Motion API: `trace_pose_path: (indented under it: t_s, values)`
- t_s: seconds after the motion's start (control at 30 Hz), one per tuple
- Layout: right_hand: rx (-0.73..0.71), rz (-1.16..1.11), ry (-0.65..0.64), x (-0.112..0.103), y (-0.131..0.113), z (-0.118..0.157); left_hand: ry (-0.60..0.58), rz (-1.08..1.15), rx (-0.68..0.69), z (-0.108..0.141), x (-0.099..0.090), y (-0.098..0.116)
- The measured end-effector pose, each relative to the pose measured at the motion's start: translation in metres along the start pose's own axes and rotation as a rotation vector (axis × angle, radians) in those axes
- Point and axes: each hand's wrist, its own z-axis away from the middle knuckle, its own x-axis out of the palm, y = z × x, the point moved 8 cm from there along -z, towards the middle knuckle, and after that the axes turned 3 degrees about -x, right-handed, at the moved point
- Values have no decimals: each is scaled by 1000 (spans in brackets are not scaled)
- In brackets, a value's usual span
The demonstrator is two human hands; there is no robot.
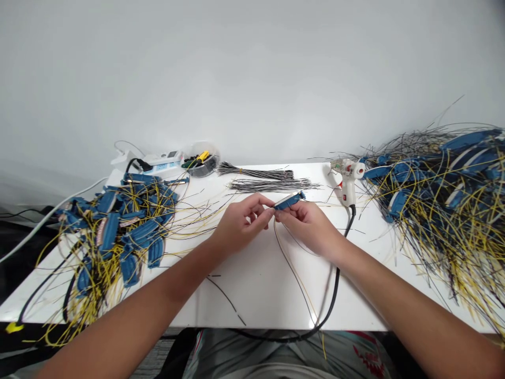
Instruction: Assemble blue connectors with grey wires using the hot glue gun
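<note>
Holds one slim blue part (291, 201), pale along its upper edge, with thin wires (290, 264) below, mid-frame. Grips it in right hand (307, 221), pinches its left end with left hand (245, 218). Shows two dark wire bundles (256, 171) above, one white gun-shaped tool (347, 184) at right.

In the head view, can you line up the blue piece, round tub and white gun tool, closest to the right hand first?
1. Blue piece: held in the right hand.
2. White gun tool: behind, to the right.
3. Round tub: back left.
</note>
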Motion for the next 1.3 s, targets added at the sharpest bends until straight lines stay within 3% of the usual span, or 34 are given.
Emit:
trace_pose_path:
  t_s: [0.9,1.3]
  values:
    - [31,15,1,2,-3,3,-12,-1,26,2,-1,6]
    - [11,34,-7,4,-11,6,-93,-6,41,3,5,10]
